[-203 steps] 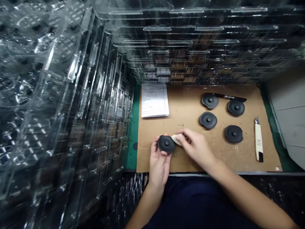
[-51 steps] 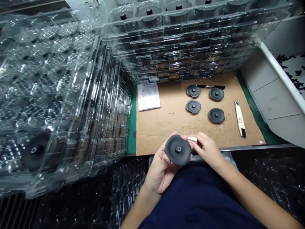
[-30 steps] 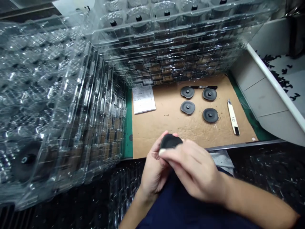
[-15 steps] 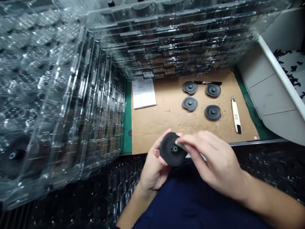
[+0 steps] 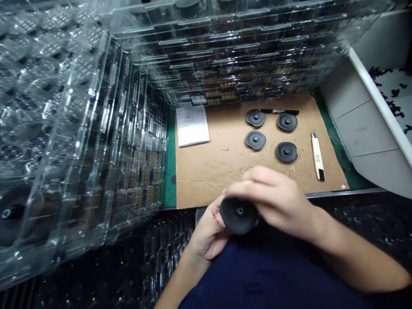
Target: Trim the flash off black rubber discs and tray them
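Note:
My left hand [image 5: 209, 231] grips a round black disc [image 5: 238, 221] with a small metal-cored stud at its centre. The stud side faces up toward me, and some left fingers are hidden under the disc. Over the far rim lies my right hand [image 5: 273, 199], its fingers curled against that edge and smeared by motion; the thumb is out of sight. Beyond the hands, several similar black discs [image 5: 286, 152] rest stud-up on the brown cardboard [image 5: 219, 176].
Stacks of clear plastic trays rise at the left [image 5: 96, 128] and back [image 5: 225, 47]. A white paper pad [image 5: 192, 126], a black pen [image 5: 273, 111] and a cream utility knife [image 5: 317, 156] lie on the cardboard. A white bin wall [image 5: 367, 120] stands right.
My right fingers have moved from the stud to the disc's far rim. The disc has shifted slightly toward my body and tilted.

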The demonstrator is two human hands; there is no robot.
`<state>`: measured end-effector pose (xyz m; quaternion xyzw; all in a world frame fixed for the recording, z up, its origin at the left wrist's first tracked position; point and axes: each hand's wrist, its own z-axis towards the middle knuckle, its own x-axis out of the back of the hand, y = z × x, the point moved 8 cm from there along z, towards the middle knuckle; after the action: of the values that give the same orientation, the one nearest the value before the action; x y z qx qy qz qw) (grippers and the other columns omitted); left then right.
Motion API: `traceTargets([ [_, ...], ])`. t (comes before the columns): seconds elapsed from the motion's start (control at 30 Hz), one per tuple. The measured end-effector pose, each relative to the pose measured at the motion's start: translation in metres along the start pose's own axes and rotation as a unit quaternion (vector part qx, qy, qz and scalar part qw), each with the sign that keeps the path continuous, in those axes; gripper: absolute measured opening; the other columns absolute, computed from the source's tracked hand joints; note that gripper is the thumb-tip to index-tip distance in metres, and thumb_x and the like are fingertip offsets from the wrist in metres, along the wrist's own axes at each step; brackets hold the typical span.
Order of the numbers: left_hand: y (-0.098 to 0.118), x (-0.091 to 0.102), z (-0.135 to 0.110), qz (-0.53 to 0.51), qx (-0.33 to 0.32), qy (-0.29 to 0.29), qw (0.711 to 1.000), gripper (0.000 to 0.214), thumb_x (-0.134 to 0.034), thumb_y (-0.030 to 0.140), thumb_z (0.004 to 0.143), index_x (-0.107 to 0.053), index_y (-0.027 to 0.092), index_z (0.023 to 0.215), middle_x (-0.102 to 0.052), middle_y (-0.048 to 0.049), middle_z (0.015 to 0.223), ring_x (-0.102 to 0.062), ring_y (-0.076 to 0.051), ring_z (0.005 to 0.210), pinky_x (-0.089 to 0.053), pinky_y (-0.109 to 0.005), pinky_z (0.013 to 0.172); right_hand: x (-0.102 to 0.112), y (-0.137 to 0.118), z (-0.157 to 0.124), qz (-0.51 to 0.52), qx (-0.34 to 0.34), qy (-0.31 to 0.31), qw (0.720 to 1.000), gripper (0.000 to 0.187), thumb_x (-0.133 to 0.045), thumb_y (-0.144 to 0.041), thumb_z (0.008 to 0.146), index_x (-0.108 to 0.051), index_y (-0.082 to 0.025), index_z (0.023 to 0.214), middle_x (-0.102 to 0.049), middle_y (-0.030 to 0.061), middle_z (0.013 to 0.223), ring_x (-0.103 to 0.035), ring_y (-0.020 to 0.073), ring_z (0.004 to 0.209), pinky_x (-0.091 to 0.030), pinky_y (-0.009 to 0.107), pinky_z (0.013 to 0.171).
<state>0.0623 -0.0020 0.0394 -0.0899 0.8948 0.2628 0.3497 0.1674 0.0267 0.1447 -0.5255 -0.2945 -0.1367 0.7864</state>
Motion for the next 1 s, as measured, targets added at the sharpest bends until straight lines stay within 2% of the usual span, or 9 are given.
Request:
traceTargets([
  [0.17,0.0,-0.014,-0.006,-0.091,-0.008,-0.136,0.986,0.054,-0.075,0.039,0.068,-0.06,0.023,0.117,-0.06,-0.0096,0.124,-0.063,-0.029,0.104,-0.055,-0.034,0.081,-0.007,0.067,-0.035,-0.036,-0.212,-0.019,0.976,0.024,-0.045,-0.018,0.093,-0.063,-0.021,0.109,-0.062,0.0038,0.09,-0.058,0.0137,0.082,-0.046,0.026,0.075],
  [0.37,-0.004,-0.01,-0.006,-0.091,-0.007,-0.154,0.984,0.067,-0.076,0.044,0.064,-0.055,0.023,0.124,-0.059,-0.0124,0.126,-0.063,-0.03,0.104,-0.055,-0.035,0.081,-0.067,0.075,-0.087,0.1,-0.252,-0.12,0.955,0.021,-0.047,-0.02,0.091,-0.064,-0.023,0.104,-0.064,0.003,0.086,-0.062,0.0158,0.083,-0.05,0.028,0.073],
  [0.43,-0.003,-0.013,-0.007,-0.084,-0.005,-0.157,0.984,0.069,-0.077,0.044,0.063,-0.055,0.023,0.125,-0.058,-0.0117,0.127,-0.063,-0.03,0.105,-0.055,-0.034,0.083,-0.06,0.076,-0.09,0.093,-0.264,-0.091,0.956,0.021,-0.047,-0.02,0.091,-0.064,-0.023,0.104,-0.066,0.0031,0.09,-0.063,0.016,0.085,-0.05,0.029,0.075],
  [0.5,-0.001,-0.017,-0.008,-0.075,-0.008,-0.154,0.985,0.066,-0.077,0.043,0.064,-0.056,0.024,0.123,-0.058,-0.0101,0.127,-0.062,-0.029,0.107,-0.054,-0.033,0.084,-0.033,0.072,-0.085,0.046,-0.277,-0.012,0.96,0.022,-0.048,-0.021,0.091,-0.064,-0.023,0.106,-0.067,0.0033,0.095,-0.063,0.0158,0.086,-0.05,0.028,0.073],
  [0.6,0.001,-0.021,-0.009,-0.059,-0.02,-0.133,0.989,0.061,-0.076,0.042,0.066,-0.057,0.025,0.121,-0.059,-0.0078,0.126,-0.061,-0.029,0.109,-0.053,-0.034,0.087,0.016,0.042,-0.07,-0.039,-0.24,0.142,0.96,0.025,-0.054,-0.019,0.088,-0.062,-0.024,0.111,-0.067,0.0034,0.104,-0.062,0.0158,0.087,-0.048,0.027,0.07],
  [0.67,0.002,-0.02,-0.008,-0.048,-0.038,-0.109,0.992,0.064,-0.078,0.04,0.063,-0.058,0.025,0.122,-0.062,-0.0065,0.121,-0.06,-0.027,0.109,-0.05,-0.033,0.09,0.028,0.012,-0.054,-0.071,-0.142,0.18,0.971,0.033,-0.057,-0.014,0.086,-0.06,-0.024,0.118,-0.067,0.0031,0.107,-0.062,0.0158,0.087,-0.047,0.029,0.073],
  [0.77,0.003,-0.01,-0.005,-0.036,-0.08,-0.054,0.995,0.065,-0.082,0.035,0.06,-0.06,0.024,0.12,-0.066,-0.0053,0.114,-0.06,-0.023,0.107,-0.046,-0.027,0.093,0.01,-0.007,-0.033,-0.072,-0.036,0.117,0.99,0.034,-0.055,-0.01,0.087,-0.059,-0.021,0.118,-0.068,0.003,0.104,-0.062,0.0158,0.087,-0.046,0.031,0.077],
  [0.9,0.005,0.004,-0.004,-0.039,-0.114,0.001,0.993,0.061,-0.081,0.037,0.06,-0.061,0.025,0.117,-0.063,-0.0061,0.12,-0.063,-0.023,0.1,-0.049,-0.031,0.089,-0.002,0.017,-0.026,-0.105,-0.117,0.085,0.984,0.023,-0.054,-0.014,0.089,-0.063,-0.02,0.109,-0.07,0.003,0.096,-0.061,0.0172,0.085,-0.043,0.033,0.075],
  [1.0,0.007,0.007,-0.005,-0.041,-0.132,0.016,0.99,0.068,-0.085,0.035,0.054,-0.061,0.024,0.118,-0.067,-0.0043,0.111,-0.065,-0.019,0.094,-0.051,-0.025,0.084,0.0,0.013,-0.023,-0.058,-0.079,0.111,0.989,0.029,-0.053,-0.014,0.09,-0.06,-0.023,0.116,-0.068,0.0023,0.103,-0.061,0.0158,0.088,-0.042,0.032,0.077],
])
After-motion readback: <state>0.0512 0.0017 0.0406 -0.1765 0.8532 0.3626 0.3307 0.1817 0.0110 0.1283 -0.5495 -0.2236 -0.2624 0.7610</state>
